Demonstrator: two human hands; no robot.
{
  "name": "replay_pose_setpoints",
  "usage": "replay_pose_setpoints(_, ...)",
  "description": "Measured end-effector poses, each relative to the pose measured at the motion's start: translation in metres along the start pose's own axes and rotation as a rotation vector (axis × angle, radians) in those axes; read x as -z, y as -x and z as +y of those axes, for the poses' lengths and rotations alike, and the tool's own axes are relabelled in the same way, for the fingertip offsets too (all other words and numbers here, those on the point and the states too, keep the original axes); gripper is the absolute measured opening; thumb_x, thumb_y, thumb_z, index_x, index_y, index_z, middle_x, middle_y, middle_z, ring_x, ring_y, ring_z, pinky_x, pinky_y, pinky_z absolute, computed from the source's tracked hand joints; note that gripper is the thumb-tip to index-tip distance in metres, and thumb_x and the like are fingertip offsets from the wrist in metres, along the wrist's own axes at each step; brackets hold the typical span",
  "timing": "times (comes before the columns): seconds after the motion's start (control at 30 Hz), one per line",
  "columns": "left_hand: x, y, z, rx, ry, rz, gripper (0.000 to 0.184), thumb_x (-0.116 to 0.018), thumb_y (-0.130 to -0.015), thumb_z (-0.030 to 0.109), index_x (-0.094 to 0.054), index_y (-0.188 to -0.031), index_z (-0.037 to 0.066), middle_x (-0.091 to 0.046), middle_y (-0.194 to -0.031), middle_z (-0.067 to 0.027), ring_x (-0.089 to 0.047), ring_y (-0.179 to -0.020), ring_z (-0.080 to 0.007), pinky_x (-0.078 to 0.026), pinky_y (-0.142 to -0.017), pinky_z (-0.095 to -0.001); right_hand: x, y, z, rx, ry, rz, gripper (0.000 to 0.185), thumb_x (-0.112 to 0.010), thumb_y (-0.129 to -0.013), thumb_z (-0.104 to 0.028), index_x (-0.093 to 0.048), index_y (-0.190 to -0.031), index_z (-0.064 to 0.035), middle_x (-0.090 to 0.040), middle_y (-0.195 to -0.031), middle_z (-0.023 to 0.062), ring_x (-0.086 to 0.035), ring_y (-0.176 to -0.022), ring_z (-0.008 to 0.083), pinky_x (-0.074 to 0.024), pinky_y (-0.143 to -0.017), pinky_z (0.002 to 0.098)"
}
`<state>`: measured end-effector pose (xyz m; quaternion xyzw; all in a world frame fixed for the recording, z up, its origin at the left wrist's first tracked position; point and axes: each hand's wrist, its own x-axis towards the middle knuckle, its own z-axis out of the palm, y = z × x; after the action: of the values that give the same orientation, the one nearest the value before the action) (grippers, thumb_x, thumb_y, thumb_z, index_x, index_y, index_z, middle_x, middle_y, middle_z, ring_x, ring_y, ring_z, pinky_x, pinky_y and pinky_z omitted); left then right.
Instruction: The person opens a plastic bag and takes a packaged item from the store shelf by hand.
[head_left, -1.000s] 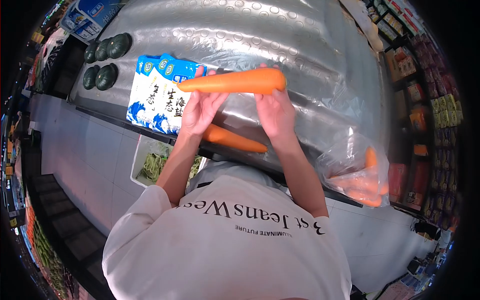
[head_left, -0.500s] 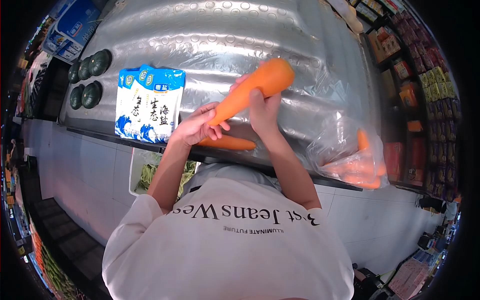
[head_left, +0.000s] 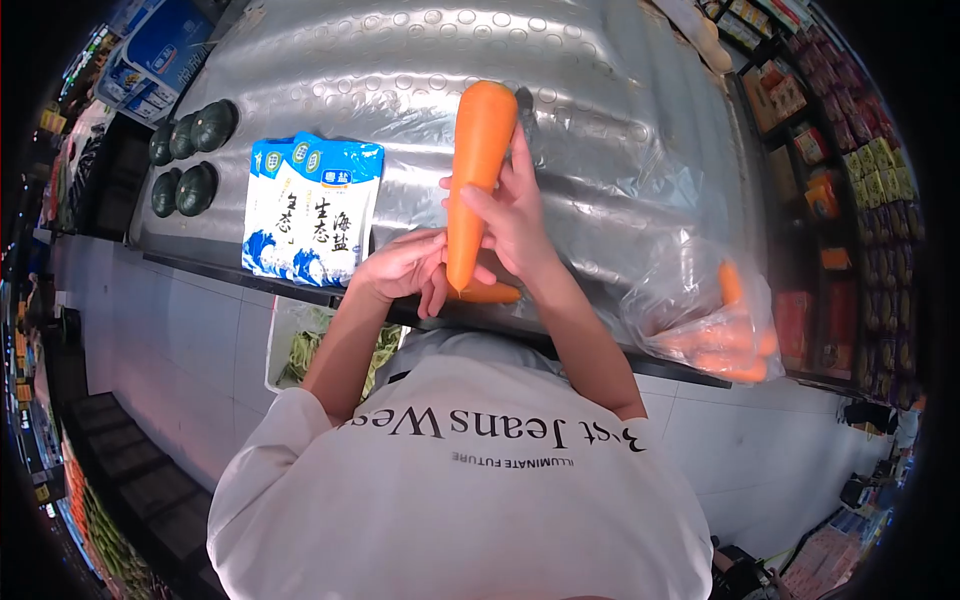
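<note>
A big orange carrot [head_left: 481, 150] is held nearly upright in the view, thick end away from me and thin tip toward me. My right hand [head_left: 512, 222] grips its middle from the right, thumb across the front. At the lower end, my left hand [head_left: 408, 266] has its thumb and fingers closed about the carrot near the tip. Another carrot [head_left: 492, 294] lies on the table by the front edge, partly hidden behind the held carrot and my left fingers.
White-and-blue salt packets [head_left: 312, 215] lie left of my hands, with several dark green squashes [head_left: 205, 128] farther left. A clear plastic bag of carrots [head_left: 700, 335] rests at the right front edge. Below the silver-covered table [head_left: 600, 110] stands a white crate [head_left: 275, 350] of green vegetables.
The carrot has swung from a slant to nearly upright, its thick end moving left. My right hand has moved left and slightly down with it; my left hand has shifted slightly.
</note>
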<state>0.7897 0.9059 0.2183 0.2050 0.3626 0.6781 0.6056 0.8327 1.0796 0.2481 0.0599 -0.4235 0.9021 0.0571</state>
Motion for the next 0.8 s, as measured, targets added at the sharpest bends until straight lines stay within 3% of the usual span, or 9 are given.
replay_pose_setpoints(0.1,0.004,-0.003,-0.003,-0.103,0.084,-0.034,0.061,-0.031,-0.094,0.039,-0.011,-0.136,-0.001,-0.043,-0.122,-0.0296,-0.064,-0.057,-0.0235,-0.054,-0.044,-0.0266,0.005,0.0,0.003,0.072,0.088,-0.023,0.087,-0.062,-0.077,0.0,-0.004,-0.141,-0.0105,-0.043,-0.12,0.0119,-0.053,-0.103,0.0219,-0.0489,-0.082,0.0323)
replay_pose_setpoints(0.23,0.01,-0.003,-0.006,-0.155,0.072,-0.039,0.061,-0.035,-0.093,0.037,-0.012,-0.137,0.002,-0.041,-0.125,-0.0273,-0.064,-0.07,-0.0253,-0.055,-0.049,-0.0289,0.01,-0.005,0.015,0.168,0.178,0.004,0.08,-0.064,-0.075,0.0,-0.015,-0.139,-0.0039,-0.043,-0.123,0.0121,-0.054,-0.101,0.0186,-0.0476,-0.083,0.0299)
replay_pose_setpoints(0.33,-0.004,-0.003,-0.008,-0.186,-0.083,0.194,0.063,-0.038,-0.091,0.037,-0.01,-0.138,0.006,-0.044,-0.122,-0.0255,-0.064,-0.068,-0.028,-0.055,-0.047,-0.031,0.013,-0.006,0.019,0.226,0.321,-0.007,0.076,-0.064,-0.075,0.001,-0.021,-0.137,-0.0012,-0.044,-0.124,0.0126,-0.055,-0.098,0.0178,-0.0471,-0.083,0.0293)
replay_pose_setpoints(0.4,0.0,-0.001,-0.012,-0.313,-0.07,0.261,0.065,-0.044,-0.09,0.033,-0.008,-0.139,0.009,-0.035,-0.13,-0.0231,-0.062,-0.078,-0.0323,-0.056,-0.053,-0.0345,0.014,-0.003,0.013,0.195,0.428,-0.067,0.073,-0.065,-0.075,0.001,-0.025,-0.136,-0.0004,-0.045,-0.124,0.0128,-0.055,-0.098,0.0182,-0.0468,-0.083,0.0296)
replay_pose_setpoints(0.43,-0.003,-0.001,-0.01,-0.395,-0.064,0.316,0.066,-0.044,-0.09,0.033,-0.008,-0.139,0.01,-0.033,-0.132,-0.0225,-0.062,-0.081,-0.0327,-0.056,-0.055,-0.0354,0.015,-0.001,0.011,0.096,0.384,-0.121,0.073,-0.062,-0.074,0.005,-0.024,-0.136,0.0006,-0.043,-0.128,0.0136,-0.048,-0.111,0.0179,-0.0403,-0.09,0.0287)
replay_pose_setpoints(0.5,-0.004,0.008,-0.009,-0.507,-0.228,0.518,0.07,-0.051,-0.087,0.029,-0.008,-0.14,0.012,-0.027,-0.136,-0.0204,-0.059,-0.09,-0.0332,-0.057,-0.061,-0.0374,0.017,0.002,0.007,0.02,0.569,-0.226,0.07,-0.063,-0.074,0.005,-0.029,-0.135,-0.0005,-0.045,-0.126,0.0129,-0.048,-0.111,0.017,-0.0409,-0.09,0.0289)
replay_pose_setpoints(0.6,-0.002,0.028,-0.007,-0.66,-0.268,0.563,0.069,-0.052,-0.087,0.021,-0.008,-0.14,0.013,-0.032,-0.132,-0.0201,-0.06,-0.092,-0.0313,-0.056,-0.066,-0.038,0.012,0.006,0.005,0.019,0.811,-0.355,0.065,-0.064,-0.071,0.002,-0.039,-0.13,-0.0056,-0.05,-0.122,0.0124,-0.051,-0.11,0.0203,-0.041,-0.09,0.0309)
replay_pose_setpoints(0.7,0.002,0.046,-0.005,-0.593,-0.441,0.689,0.067,-0.058,-0.083,0.007,-0.018,-0.137,0.01,-0.038,-0.129,-0.0165,-0.057,-0.097,-0.0247,-0.055,-0.071,-0.0354,0.009,0.009,0.012,0.042,1.005,-0.517,0.063,-0.063,-0.069,-0.001,-0.042,-0.128,-0.0086,-0.051,-0.121,0.0141,-0.051,-0.108,0.0292,-0.0404,-0.091,0.0337)
replay_pose_setpoints(0.8,0.008,0.052,-0.013,-0.569,-0.591,0.774,0.057,-0.062,-0.079,0.001,-0.035,-0.13,0.004,-0.049,-0.118,-0.0115,-0.055,-0.098,-0.016,-0.05,-0.077,-0.0279,0.006,0.011,0.02,0.057,1.06,-0.551,0.061,-0.062,-0.069,-0.001,-0.044,-0.127,-0.0081,-0.051,-0.119,0.0145,-0.052,-0.106,0.0307,-0.0418,-0.089,0.0341)
